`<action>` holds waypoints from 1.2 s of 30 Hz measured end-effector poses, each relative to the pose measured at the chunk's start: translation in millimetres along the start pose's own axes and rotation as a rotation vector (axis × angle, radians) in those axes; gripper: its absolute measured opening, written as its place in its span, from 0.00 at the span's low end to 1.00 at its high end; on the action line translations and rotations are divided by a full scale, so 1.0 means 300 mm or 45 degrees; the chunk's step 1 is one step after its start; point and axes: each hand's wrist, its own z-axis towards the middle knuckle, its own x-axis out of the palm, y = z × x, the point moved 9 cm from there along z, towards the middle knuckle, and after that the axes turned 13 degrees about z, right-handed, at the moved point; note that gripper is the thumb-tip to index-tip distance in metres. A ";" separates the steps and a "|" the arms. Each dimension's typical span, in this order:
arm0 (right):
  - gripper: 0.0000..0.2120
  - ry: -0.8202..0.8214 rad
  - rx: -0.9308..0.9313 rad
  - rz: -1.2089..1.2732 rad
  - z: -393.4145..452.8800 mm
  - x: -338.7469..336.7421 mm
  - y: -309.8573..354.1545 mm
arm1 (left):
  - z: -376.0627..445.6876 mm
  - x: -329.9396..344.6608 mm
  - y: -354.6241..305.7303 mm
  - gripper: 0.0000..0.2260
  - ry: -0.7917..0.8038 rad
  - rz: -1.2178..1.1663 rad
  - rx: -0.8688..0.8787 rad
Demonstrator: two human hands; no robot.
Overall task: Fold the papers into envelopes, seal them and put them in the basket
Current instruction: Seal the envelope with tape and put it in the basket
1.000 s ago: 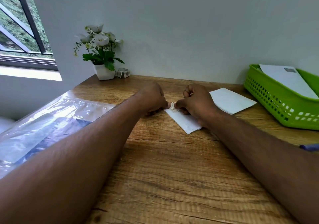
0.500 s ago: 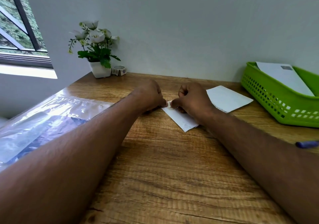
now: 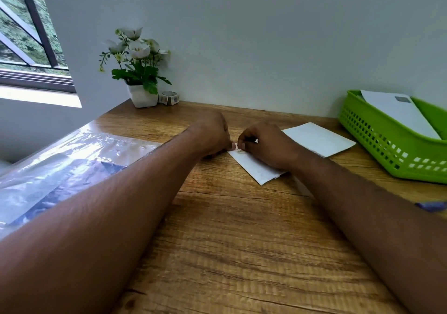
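Observation:
A folded white envelope [image 3: 256, 167] lies on the wooden desk [image 3: 242, 241] in the middle. My right hand [image 3: 268, 144] rests on it, fingers curled, pinching a small patterned sticker [image 3: 240, 151] down at the envelope's far tip. My left hand [image 3: 212, 134] is curled beside it, its fingertips touching the same tip. A second white folded paper [image 3: 319, 139] lies flat just right of my right hand. The green basket [image 3: 377, 144] stands at the right edge with one sealed white envelope [image 3: 399, 113] inside.
A white pot of flowers [image 3: 140, 76] and a roll of sticker tape [image 3: 169, 98] stand at the back left by the wall. A clear plastic sleeve [image 3: 60, 173] covers the desk's left side. A purple object [image 3: 431, 205] lies at the right edge.
My hands stay at the envelope's tip; the sticker now lies flatter against the paper under my right fingers. The camera view has shifted slightly.

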 end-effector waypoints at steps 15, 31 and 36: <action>0.15 0.036 0.061 0.060 -0.014 -0.032 -0.022 | -0.020 -0.009 -0.003 0.09 0.022 0.030 -0.017; 0.11 -0.036 0.141 0.230 -0.023 -0.060 -0.054 | -0.010 0.005 0.011 0.12 0.050 0.011 -0.030; 0.08 0.187 0.222 0.247 -0.038 -0.043 -0.058 | -0.009 0.005 0.004 0.13 0.055 0.080 -0.045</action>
